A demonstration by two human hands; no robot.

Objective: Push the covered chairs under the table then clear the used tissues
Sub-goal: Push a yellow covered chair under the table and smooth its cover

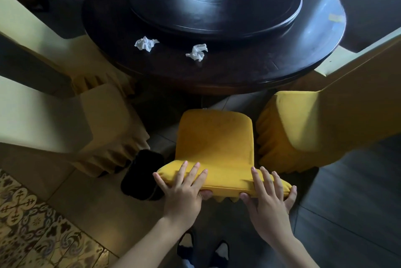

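Both hands grip the top of a yellow covered chair at lower centre of the frame. The left hand lies with fingers spread over the left end of the backrest's top edge, thumb tucked beneath; the right hand clasps the right end the same way, fingers draped over the top, thumb under. The backrest's top edge runs left to right across the frame, and the seat points up the frame toward the round dark table, its front edge just short of the table's rim. Two crumpled white tissues lie on the near part of the tabletop: the left tissue and the right tissue, a little apart, both below the raised turntable at the table's centre. A second covered chair stands at right, just beside the held one; a third covered chair stands at left. A black bin sits on the floor at the held chair's left.
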